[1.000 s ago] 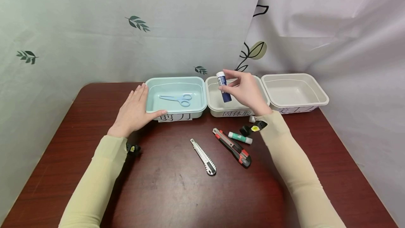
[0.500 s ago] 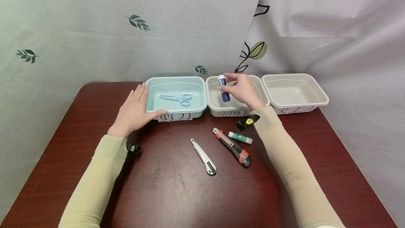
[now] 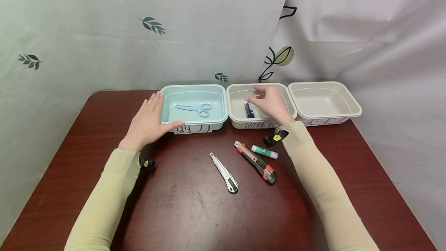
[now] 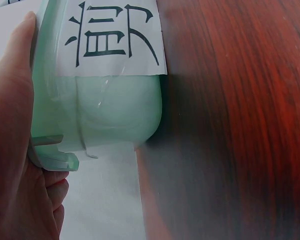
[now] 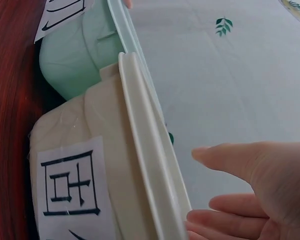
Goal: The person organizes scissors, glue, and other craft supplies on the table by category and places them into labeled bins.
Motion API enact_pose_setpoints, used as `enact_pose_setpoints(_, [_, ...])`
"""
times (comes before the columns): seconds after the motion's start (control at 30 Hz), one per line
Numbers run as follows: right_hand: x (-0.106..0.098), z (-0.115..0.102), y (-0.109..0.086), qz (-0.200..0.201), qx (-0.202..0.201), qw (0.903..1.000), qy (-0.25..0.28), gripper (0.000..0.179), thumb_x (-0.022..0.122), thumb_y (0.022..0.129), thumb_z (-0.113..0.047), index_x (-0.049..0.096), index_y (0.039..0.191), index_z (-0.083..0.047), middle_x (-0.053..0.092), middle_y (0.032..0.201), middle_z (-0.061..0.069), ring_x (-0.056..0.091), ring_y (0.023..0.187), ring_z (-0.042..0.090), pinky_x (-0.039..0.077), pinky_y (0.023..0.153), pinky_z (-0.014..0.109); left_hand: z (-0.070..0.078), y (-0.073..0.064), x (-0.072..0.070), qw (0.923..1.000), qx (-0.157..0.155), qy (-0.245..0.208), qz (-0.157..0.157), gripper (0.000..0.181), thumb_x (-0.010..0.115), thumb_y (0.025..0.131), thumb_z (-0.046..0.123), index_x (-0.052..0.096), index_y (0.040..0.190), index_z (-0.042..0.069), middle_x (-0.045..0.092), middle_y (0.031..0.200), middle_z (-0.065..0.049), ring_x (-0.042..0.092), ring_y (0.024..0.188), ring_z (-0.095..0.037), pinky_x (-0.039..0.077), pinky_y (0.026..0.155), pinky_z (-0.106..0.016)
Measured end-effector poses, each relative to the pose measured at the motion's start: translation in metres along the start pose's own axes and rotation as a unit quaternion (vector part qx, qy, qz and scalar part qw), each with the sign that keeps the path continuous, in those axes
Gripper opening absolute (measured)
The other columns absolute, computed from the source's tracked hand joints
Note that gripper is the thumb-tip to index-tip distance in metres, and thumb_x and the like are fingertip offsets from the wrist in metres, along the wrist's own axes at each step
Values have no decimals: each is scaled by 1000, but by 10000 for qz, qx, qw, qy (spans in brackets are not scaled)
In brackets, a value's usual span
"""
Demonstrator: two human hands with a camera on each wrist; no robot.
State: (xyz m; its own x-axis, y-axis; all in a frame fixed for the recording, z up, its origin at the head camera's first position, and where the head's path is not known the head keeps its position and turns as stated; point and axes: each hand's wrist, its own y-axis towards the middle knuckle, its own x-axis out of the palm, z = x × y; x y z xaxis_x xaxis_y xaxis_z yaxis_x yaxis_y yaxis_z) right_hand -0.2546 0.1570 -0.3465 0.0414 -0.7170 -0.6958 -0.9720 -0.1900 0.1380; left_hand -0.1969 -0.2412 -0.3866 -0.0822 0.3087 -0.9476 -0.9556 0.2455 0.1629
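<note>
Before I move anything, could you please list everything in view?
table: one, brown, foreground
tubs: three, one aqua, two beige, table's back
labels: three, white, tub fronts
scissors: one, light blue, inside left tub
glue stick: one, blue, inside middle tub
other glue stick: one, green, table
large cutter: one, black-red, table
small cutter: one, silver, table
backdrop: count unclear, pale grey, behind
wrist cameras: two, black, wrists
sleeves: two, pale yellow, forearms
left hand: one, bare, left tub's edge
right hand: one, bare, over middle tub

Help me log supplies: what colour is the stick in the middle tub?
The stick is mostly dark blue; head view shows it best.
</note>
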Motion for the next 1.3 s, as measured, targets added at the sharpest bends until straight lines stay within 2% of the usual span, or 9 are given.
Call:
enact_pose_setpoints(0.77, [-27, -3, -33, 138, -438, 9989, 121, 57, 79, 91, -28, 62, 141, -5, 68, 127, 17, 67, 112, 31, 55, 95, 41, 0, 0, 2, 10000, -11, -10, 14, 122, 55, 86, 80, 12, 160, -6, 11, 167, -22, 9, 154, -34, 4, 125, -45])
enact_pose_setpoints(1.3, [-40, -5, -61, -91, -737, 9972, 8, 55, 80, 91, -26, 64, 138, -3, 66, 131, 16, 67, 113, 33, 56, 96, 44, -1, 0, 2, 10000, -4, 4, 18, 122, 55, 86, 80, 11, 160, -6, 12, 167, -22, 8, 154, -33, 4, 125, -45])
